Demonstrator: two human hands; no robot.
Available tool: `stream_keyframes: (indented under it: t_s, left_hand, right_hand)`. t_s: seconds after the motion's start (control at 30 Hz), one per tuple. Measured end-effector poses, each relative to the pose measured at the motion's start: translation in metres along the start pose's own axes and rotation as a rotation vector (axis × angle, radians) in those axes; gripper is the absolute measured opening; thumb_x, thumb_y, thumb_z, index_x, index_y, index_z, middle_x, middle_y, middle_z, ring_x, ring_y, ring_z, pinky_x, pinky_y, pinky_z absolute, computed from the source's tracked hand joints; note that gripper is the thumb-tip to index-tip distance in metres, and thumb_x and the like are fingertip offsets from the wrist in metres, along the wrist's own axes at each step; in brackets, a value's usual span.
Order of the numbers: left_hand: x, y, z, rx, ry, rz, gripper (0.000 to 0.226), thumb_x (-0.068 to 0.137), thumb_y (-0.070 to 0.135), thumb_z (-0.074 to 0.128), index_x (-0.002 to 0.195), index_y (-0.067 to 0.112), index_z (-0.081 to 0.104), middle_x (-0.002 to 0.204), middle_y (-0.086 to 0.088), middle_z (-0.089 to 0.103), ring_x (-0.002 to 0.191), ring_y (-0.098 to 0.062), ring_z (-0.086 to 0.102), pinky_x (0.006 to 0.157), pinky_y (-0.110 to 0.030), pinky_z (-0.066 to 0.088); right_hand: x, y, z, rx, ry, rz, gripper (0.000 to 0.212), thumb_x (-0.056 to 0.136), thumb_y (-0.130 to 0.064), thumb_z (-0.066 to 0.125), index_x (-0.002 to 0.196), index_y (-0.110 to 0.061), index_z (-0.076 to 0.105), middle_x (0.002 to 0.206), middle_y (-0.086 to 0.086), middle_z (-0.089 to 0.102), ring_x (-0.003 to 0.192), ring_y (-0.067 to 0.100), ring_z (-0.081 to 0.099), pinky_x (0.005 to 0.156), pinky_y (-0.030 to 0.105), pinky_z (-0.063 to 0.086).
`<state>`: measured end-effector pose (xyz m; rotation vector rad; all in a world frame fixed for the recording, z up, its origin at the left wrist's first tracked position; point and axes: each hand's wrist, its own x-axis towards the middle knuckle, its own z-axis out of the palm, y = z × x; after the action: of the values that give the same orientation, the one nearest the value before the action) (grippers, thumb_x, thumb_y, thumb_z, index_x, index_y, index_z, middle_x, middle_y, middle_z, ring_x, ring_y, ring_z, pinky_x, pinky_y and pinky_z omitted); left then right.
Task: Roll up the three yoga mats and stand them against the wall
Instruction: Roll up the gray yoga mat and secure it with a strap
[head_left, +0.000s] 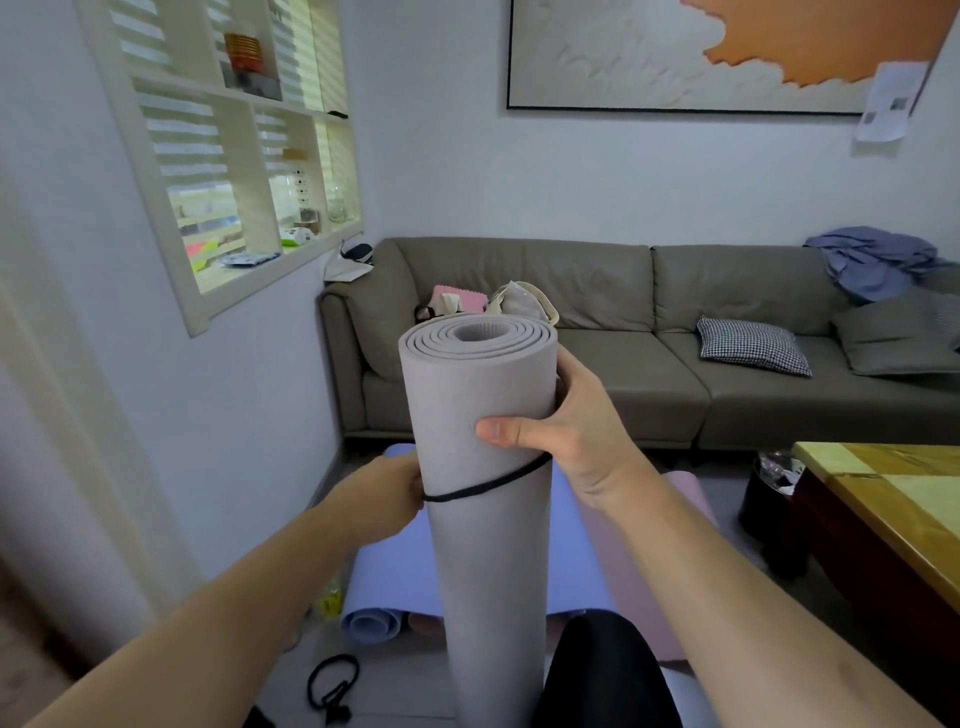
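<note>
A grey mat (483, 415) is rolled into a tight upright tube, its spiral end facing up, in front of the sofa (623, 353). Its surface looks matte and faintly textured, and a thin black band (488, 486) slants around it below the top. The right hand (566, 431) grips the roll near its top, thumb across the front. The left hand (384, 493) holds the roll's left side at the band. Between the roll and the sofa, a blue mat (384, 582) lies on the floor, its near end curled, with a pink mat (649, 571) just beside it. A black cord (332, 686) lies on the floor left of the roll's foot.
</note>
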<state>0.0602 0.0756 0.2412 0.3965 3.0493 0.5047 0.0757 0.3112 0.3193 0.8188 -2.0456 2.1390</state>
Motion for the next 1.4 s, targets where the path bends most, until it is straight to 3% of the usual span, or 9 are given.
stream_keyframes:
  t_s: [0.13, 0.23, 0.37, 0.5, 0.67, 0.83, 0.97, 1.1, 1.4]
  left_hand:
    - [-0.001, -0.010, -0.011, 0.247, -0.103, -0.149, 0.005, 0.104, 0.025, 0.052, 0.100, 0.027, 0.054, 0.105, 0.001, 0.061, 0.100, -0.024, 0.060, 0.083, -0.035, 0.049]
    - [-0.015, -0.035, -0.009, 0.361, -0.223, -0.253, 0.026, 0.103, 0.037, 0.059, 0.123, 0.020, 0.055, 0.125, -0.004, 0.061, 0.112, -0.024, 0.061, 0.085, -0.035, 0.047]
    - [-0.024, -0.043, -0.011, -0.187, 0.047, -0.237, 0.032, 0.091, 0.031, 0.079, 0.116, 0.022, 0.062, 0.113, 0.002, 0.070, 0.100, -0.017, 0.067, 0.095, -0.035, 0.054]
    - [-0.031, 0.020, -0.070, -1.050, 0.185, 0.141, 0.074, 0.077, 0.011, 0.089, 0.143, 0.013, 0.054, 0.135, -0.007, 0.069, 0.125, -0.022, 0.066, 0.103, -0.037, 0.056]
    - [-0.046, 0.079, -0.103, -0.918, 0.242, 0.167, 0.124, 0.055, 0.043, 0.103, 0.155, 0.028, 0.031, 0.142, 0.020, 0.060, 0.126, 0.003, 0.061, 0.098, -0.025, 0.056]
    - [-0.046, 0.094, -0.108, -0.901, 0.522, 0.324, 0.073, 0.070, 0.004, 0.095, 0.134, 0.018, 0.064, 0.127, 0.004, 0.074, 0.121, -0.014, 0.068, 0.102, -0.039, 0.057]
    - [-0.047, 0.086, -0.107, -0.912, 0.579, 0.283, 0.074, 0.069, 0.006, 0.096, 0.134, 0.021, 0.063, 0.126, 0.006, 0.074, 0.120, -0.012, 0.069, 0.101, -0.039, 0.058]
    - [-0.043, 0.074, -0.106, -0.953, 0.580, 0.207, 0.092, 0.064, 0.020, 0.102, 0.143, 0.020, 0.056, 0.136, 0.002, 0.069, 0.126, -0.018, 0.066, 0.103, -0.049, 0.055]
    - [-0.046, 0.076, -0.103, -1.059, 0.614, 0.167, 0.089, 0.056, 0.032, 0.101, 0.136, 0.027, 0.062, 0.125, 0.005, 0.075, 0.114, -0.017, 0.072, 0.093, -0.047, 0.060]
  right_hand:
    - [-0.006, 0.005, 0.007, 0.034, 0.005, 0.009, 0.082, 0.062, -0.003, 0.096, 0.137, -0.016, 0.064, 0.130, 0.006, 0.074, 0.124, 0.026, 0.068, 0.107, 0.051, 0.054]
    - [-0.003, -0.008, -0.005, 0.124, 0.091, -0.035, 0.076, 0.064, -0.005, 0.095, 0.134, -0.016, 0.066, 0.126, 0.006, 0.076, 0.118, 0.025, 0.071, 0.100, 0.047, 0.058]
    - [0.007, -0.025, -0.019, 0.169, 0.151, -0.065, 0.082, 0.064, -0.013, 0.096, 0.138, -0.010, 0.060, 0.129, 0.009, 0.074, 0.119, 0.026, 0.071, 0.094, 0.039, 0.058]
    - [0.006, -0.012, 0.001, 0.110, 0.126, -0.059, 0.082, 0.068, -0.006, 0.096, 0.140, -0.016, 0.059, 0.135, 0.007, 0.072, 0.127, 0.028, 0.067, 0.106, 0.052, 0.054]
    - [0.006, -0.012, 0.016, 0.238, 0.041, -0.002, 0.070, 0.083, -0.004, 0.084, 0.146, -0.016, 0.055, 0.138, 0.008, 0.070, 0.129, 0.028, 0.066, 0.109, 0.051, 0.053]
    - [0.006, -0.008, 0.014, 0.532, -0.087, 0.072, 0.046, 0.109, -0.020, 0.045, 0.155, -0.018, 0.050, 0.154, 0.008, 0.058, 0.145, 0.026, 0.051, 0.121, 0.050, 0.038]
    - [0.001, 0.009, 0.018, 0.234, 0.256, 0.288, 0.028, 0.108, -0.026, 0.056, 0.124, -0.007, 0.067, 0.119, 0.011, 0.077, 0.113, 0.030, 0.072, 0.094, 0.044, 0.051]
    - [-0.006, 0.011, 0.015, 0.048, 0.147, 0.501, 0.039, 0.106, -0.040, 0.059, 0.087, -0.006, 0.063, 0.075, 0.007, 0.062, 0.063, 0.023, 0.058, 0.058, 0.036, 0.048]
    - [-0.003, 0.002, 0.012, 0.040, 0.128, 0.474, 0.026, 0.098, -0.002, 0.049, 0.073, -0.009, 0.050, 0.064, 0.004, 0.038, 0.047, 0.018, 0.030, 0.051, 0.032, 0.045]
